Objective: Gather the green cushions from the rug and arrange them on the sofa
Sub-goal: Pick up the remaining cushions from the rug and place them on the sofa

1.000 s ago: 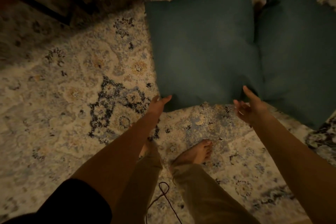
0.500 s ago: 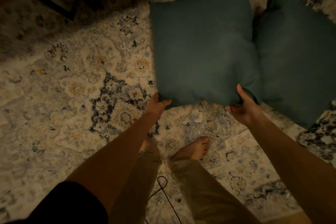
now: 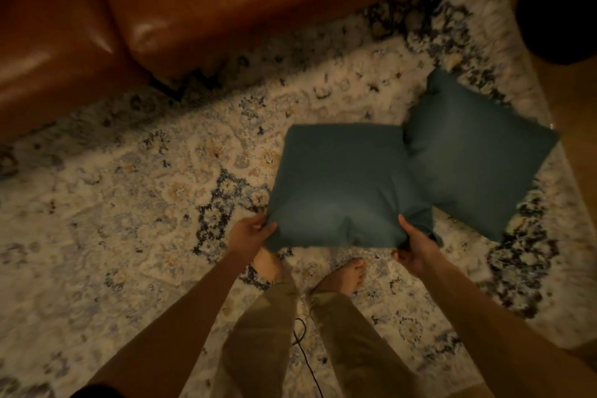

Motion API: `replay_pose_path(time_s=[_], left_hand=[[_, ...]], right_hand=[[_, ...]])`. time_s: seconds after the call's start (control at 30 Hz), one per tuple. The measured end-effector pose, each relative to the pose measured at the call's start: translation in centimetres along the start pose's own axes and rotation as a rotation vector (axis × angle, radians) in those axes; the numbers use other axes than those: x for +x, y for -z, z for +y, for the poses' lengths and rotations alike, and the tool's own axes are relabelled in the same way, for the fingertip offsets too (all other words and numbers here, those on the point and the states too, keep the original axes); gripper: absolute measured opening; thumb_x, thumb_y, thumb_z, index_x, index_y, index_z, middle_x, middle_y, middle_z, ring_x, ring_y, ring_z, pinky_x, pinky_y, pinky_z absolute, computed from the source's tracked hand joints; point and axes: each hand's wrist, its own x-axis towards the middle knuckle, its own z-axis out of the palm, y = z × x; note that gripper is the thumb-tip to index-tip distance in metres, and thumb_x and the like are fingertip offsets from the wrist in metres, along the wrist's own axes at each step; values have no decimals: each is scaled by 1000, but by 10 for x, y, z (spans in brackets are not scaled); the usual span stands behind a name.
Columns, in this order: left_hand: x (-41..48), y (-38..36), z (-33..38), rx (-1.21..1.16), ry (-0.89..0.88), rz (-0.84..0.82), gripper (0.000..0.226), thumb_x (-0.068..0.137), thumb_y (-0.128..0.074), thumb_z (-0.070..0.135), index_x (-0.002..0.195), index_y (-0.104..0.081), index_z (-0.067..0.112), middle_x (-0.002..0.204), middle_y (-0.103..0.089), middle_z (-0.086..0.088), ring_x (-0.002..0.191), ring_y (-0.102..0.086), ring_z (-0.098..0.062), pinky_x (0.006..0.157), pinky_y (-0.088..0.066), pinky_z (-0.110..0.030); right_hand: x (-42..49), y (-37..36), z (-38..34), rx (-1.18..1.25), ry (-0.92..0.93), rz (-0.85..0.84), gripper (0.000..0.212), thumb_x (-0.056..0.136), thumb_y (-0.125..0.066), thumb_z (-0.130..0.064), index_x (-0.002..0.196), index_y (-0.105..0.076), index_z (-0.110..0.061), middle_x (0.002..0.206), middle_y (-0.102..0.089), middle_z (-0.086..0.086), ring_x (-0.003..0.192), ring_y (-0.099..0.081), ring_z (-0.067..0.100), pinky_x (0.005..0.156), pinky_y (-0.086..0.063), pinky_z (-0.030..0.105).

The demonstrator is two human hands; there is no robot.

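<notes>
Two dark green cushions lie on the patterned rug. The nearer cushion has its front edge raised, with my left hand gripping its near left corner and my right hand gripping its near right corner. The second cushion lies flat to the right, its left edge tucked against the first. The brown leather sofa runs along the top left, beyond a strip of rug.
My bare feet stand just behind the held cushion. A thin black cable trails on the rug between my legs. A dark round object sits at the top right, and bare wooden floor borders the rug's right edge.
Both hands went from reaching to gripping the near cushion's front corners, and its front edge has come up. The view has pulled back and tilted up, bringing the sofa into sight.
</notes>
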Motion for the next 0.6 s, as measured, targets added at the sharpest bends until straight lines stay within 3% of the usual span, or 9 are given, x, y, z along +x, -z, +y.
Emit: replay_pose_path(time_s=[0.07, 0.2, 0.3, 0.37, 0.4, 0.47, 0.53, 0.6], left_hand=[[-35, 14, 2, -34, 92, -75, 44, 87, -67, 29, 124, -62, 8, 122, -65, -12, 109, -62, -28, 94, -50, -35], [-114, 42, 17, -331, 308, -140, 40, 88, -66, 20, 124, -60, 3, 121, -62, -9, 101, -59, -24, 84, -47, -34], [-172, 65, 27, -402, 238, -168, 42, 86, -68, 19, 126, -57, 12, 113, -61, -3, 99, -57, -20, 85, -47, -33], [-198, 85, 31, -390, 157, -186, 45, 73, -80, 20, 114, -62, 16, 107, -63, 0, 98, -61, -21, 90, -51, -39], [-207, 94, 29, -353, 118, -174, 45, 64, -85, 18, 104, -64, 19, 100, -65, -1, 94, -62, -22, 91, -53, -42], [-221, 113, 28, -323, 69, -140, 41, 57, -86, 0, 86, -64, 19, 86, -65, -6, 86, -64, -26, 82, -57, -37], [-240, 137, 42, -323, -7, -95, 39, 60, -81, -11, 81, -63, 17, 79, -66, -5, 85, -64, -29, 69, -57, -24], [-255, 158, 65, -301, -87, -61, 35, 70, -74, -12, 80, -64, 19, 77, -68, 4, 80, -66, -16, 74, -57, -25]], right_hand=[[-37, 0, 2, -12, 61, 41, 59, 86, -71, -31, 133, -48, -3, 116, -61, 15, 65, -56, 22, 34, -42, 19], [-116, -14, -19, 34, 153, 30, 55, 87, -70, -17, 135, -48, -3, 126, -60, 14, 75, -60, 23, 36, -46, 20], [-159, -18, -23, 67, 149, 73, 57, 82, -75, -19, 133, -51, -10, 131, -61, 10, 99, -65, 30, 55, -53, 30], [-186, -13, -23, 44, 123, 99, 62, 81, -76, -22, 135, -48, -12, 135, -58, 9, 115, -60, 33, 70, -52, 38], [-198, -9, -23, 24, 106, 102, 66, 79, -78, -24, 136, -46, -13, 137, -56, 8, 118, -58, 34, 70, -51, 38], [-225, -3, -25, -5, 103, 110, 73, 76, -80, -28, 137, -43, -12, 138, -54, 9, 116, -58, 34, 61, -48, 34], [-259, -2, -31, -14, 138, 91, 66, 80, -77, -26, 133, -42, -10, 133, -54, 10, 98, -60, 29, 57, -44, 32], [-290, -2, -42, -31, 174, 65, 56, 84, -73, -28, 127, -42, -11, 121, -54, 11, 81, -59, 26, 61, -46, 36]])
